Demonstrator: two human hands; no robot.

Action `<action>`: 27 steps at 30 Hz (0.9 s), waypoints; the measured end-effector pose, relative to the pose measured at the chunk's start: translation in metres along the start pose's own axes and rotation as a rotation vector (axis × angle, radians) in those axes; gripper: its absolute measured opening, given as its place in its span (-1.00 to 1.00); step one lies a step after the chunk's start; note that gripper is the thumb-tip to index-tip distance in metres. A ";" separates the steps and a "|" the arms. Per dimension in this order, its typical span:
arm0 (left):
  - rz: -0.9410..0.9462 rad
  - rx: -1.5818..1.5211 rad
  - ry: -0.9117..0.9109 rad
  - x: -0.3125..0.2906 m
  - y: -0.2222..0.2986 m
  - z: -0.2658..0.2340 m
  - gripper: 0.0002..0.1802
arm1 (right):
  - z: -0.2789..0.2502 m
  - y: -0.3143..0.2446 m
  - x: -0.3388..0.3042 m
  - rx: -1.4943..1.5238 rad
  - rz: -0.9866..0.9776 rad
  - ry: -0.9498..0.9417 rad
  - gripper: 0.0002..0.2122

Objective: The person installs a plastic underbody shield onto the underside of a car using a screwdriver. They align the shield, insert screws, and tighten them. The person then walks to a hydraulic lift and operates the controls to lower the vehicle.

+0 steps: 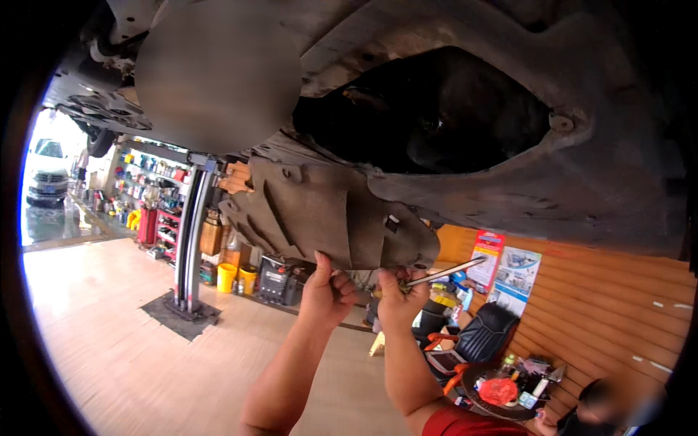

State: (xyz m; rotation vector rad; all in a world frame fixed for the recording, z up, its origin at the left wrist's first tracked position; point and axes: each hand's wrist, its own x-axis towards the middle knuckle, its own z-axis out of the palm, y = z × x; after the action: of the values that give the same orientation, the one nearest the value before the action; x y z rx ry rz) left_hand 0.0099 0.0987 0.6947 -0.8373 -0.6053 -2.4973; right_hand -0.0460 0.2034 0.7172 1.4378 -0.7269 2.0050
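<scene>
Aloft, left hand (331, 293) (thumb upright) against brown panel (313, 211)

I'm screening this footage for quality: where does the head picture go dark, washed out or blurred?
Head view: opening in the car's underside nearly black; glare around the pale vehicle at far left; blurred patch at upper left, another at lower right; left hand, right hand and the panel above them fairly clear.

Pale floor (145, 370): dark mat (163, 314) under lift post (191, 247), two yellow buckets (227, 277), stool (376, 343). Round dark counter (472, 383): red bag (499, 391), small items (534, 384). Shelves (154, 171): coloured containers (149, 192).
</scene>
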 end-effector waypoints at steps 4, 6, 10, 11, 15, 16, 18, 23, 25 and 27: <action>-0.087 0.033 0.060 0.011 -0.006 0.033 -0.46 | 0.015 -0.024 0.021 -0.084 -0.060 0.145 -0.81; -0.136 0.139 -0.010 0.010 -0.002 0.034 -0.50 | 0.017 -0.040 0.037 -0.158 -0.153 0.127 -0.86; 0.067 0.560 0.105 -0.012 0.009 0.041 -0.54 | 0.004 -0.072 0.058 -0.273 -0.207 0.136 -0.81; 0.221 0.714 0.111 -0.014 0.013 0.038 -0.56 | 0.001 -0.077 0.065 -0.324 -0.304 0.124 -0.84; 0.592 1.019 0.051 -0.004 0.023 0.043 -0.56 | 0.012 -0.102 0.082 -0.353 -0.416 0.047 -0.87; 0.586 1.008 0.051 0.001 0.027 0.047 -0.56 | 0.018 -0.109 0.083 -0.337 -0.410 0.029 -0.87; 0.549 1.038 0.052 0.009 0.035 0.057 -0.55 | 0.023 -0.117 0.088 -0.378 -0.422 0.068 -0.87; 0.524 0.993 0.016 0.030 0.037 0.075 -0.51 | 0.024 -0.125 0.099 -0.531 -0.652 0.074 -0.84; 0.572 1.029 0.017 0.042 0.034 0.079 -0.51 | 0.027 -0.127 0.100 -0.587 -0.711 0.080 -0.82; 0.651 1.095 0.023 0.054 0.034 0.080 -0.55 | 0.033 -0.126 0.100 -0.720 -0.749 0.125 -0.84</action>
State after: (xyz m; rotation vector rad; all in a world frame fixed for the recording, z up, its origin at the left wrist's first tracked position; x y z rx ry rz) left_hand 0.0242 0.0990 0.7958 -0.4358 -1.2547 -1.2725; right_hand 0.0385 0.2802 0.8353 0.9321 -0.6286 1.0787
